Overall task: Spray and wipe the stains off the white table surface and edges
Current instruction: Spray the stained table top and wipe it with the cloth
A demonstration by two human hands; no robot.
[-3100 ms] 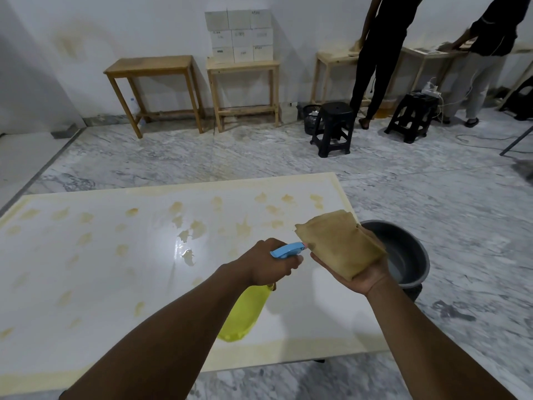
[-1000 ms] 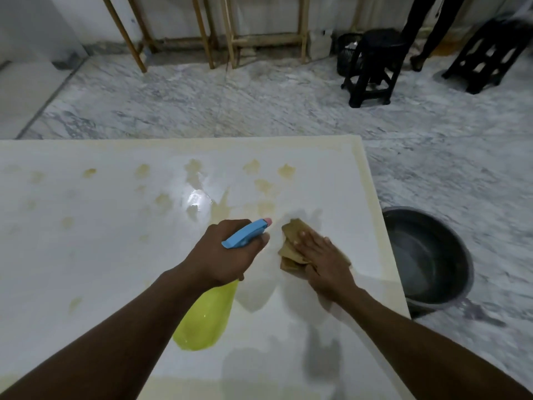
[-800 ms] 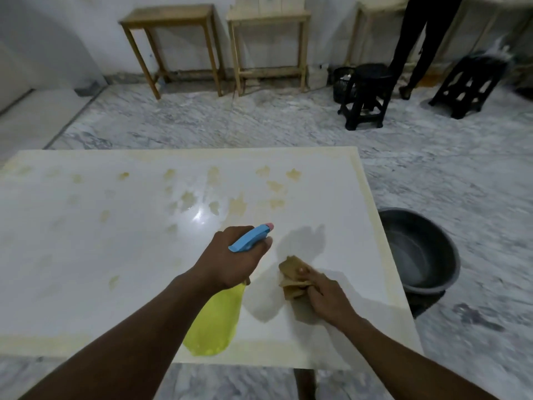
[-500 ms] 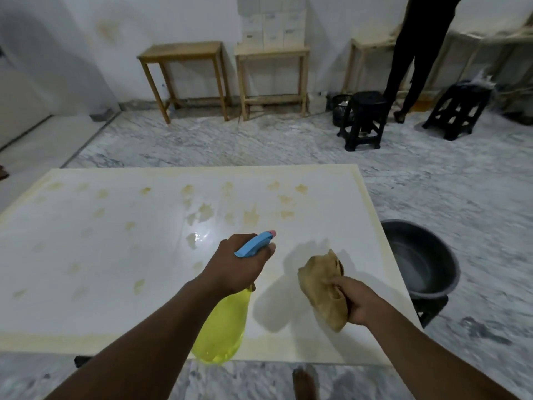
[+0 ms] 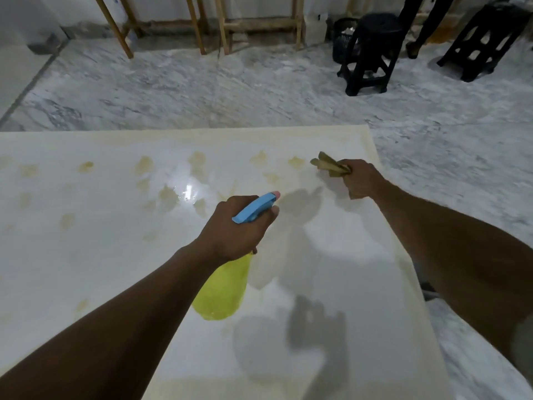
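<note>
The white table (image 5: 86, 255) fills the lower view, with several yellow-brown stains (image 5: 144, 164) across its far half and a yellowed far edge. My left hand (image 5: 239, 226) grips a spray bottle (image 5: 222, 290) with a yellow body and blue head, its nozzle aimed toward the far right of the table. My right hand (image 5: 360, 177) holds a bunched tan cloth (image 5: 328, 166) near the table's far right corner, just right of a stain. I cannot tell whether the cloth touches the surface.
Grey marble floor lies beyond the table. Wooden table legs (image 5: 202, 27) stand at the back. Two black stools (image 5: 372, 50) and a black bin (image 5: 343, 39) are at the back right, beside a person's legs (image 5: 418, 30).
My right hand has carried the cloth from the near right of the table out to the far right corner. The left hand keeps holding the bottle. My view has tilted down.
</note>
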